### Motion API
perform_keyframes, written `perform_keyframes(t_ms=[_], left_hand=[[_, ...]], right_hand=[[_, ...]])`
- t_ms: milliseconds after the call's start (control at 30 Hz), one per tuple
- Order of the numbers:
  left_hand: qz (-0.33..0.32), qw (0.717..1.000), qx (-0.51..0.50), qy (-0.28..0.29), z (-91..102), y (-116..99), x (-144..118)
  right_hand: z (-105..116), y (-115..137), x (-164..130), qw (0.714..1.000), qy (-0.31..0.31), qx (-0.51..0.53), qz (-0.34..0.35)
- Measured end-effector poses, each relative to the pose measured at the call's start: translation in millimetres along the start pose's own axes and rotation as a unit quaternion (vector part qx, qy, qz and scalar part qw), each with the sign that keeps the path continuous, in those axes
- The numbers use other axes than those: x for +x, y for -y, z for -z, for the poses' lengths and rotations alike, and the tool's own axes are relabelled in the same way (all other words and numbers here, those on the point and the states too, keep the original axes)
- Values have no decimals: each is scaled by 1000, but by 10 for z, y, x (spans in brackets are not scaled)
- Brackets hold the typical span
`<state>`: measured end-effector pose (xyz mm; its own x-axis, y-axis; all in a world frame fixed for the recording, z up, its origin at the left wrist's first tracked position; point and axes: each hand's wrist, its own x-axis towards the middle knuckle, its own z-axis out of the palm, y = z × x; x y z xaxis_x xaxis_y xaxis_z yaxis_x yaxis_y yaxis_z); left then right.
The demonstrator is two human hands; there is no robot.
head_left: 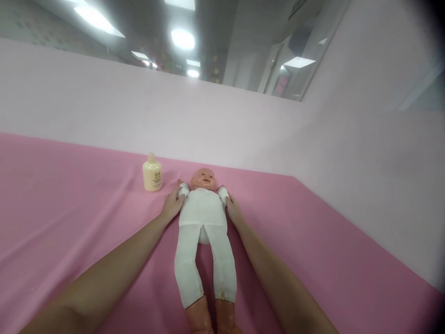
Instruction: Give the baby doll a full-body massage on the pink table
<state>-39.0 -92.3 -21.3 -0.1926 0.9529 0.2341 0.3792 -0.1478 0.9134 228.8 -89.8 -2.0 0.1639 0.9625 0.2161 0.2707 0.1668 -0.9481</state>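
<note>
A baby doll (203,208) lies on its back on the pink surface, its head away from me and its legs toward me. Its trunk, upper arms and legs are white, while its head, hands and feet are skin-toned. My left hand (173,203) is closed around the doll's arm on the left side, beside the shoulder. On the opposite side, my right hand (234,208) grips the other arm, with the thumb on top. Both of the doll's arms are bent up beside its head. Some of my fingers are hidden under the arms.
A pale yellow pump bottle (152,175) stands upright left of the doll's head. The pink covering (86,195) has creases on the left. White walls (208,125) rise behind and to the right, and a window or mirror (208,41) above reflects ceiling lights.
</note>
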Motion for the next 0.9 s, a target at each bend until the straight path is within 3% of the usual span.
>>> perform_keyframes(t_ms=[200,400,733,900], left_hand=[[-1,999,-47,17,-2,64,18],[14,988,-155,18,-36,101,40],[8,951,-309,19,-26,19,41],[-27,951,-308,34,-60,50,64]], right_hand=[[-19,-81,61,996,-6,84,-19],[-22,-131,94,983,13,182,-15],[-5,-88,56,968,38,249,-11],[-20,-129,70,968,45,247,-23]])
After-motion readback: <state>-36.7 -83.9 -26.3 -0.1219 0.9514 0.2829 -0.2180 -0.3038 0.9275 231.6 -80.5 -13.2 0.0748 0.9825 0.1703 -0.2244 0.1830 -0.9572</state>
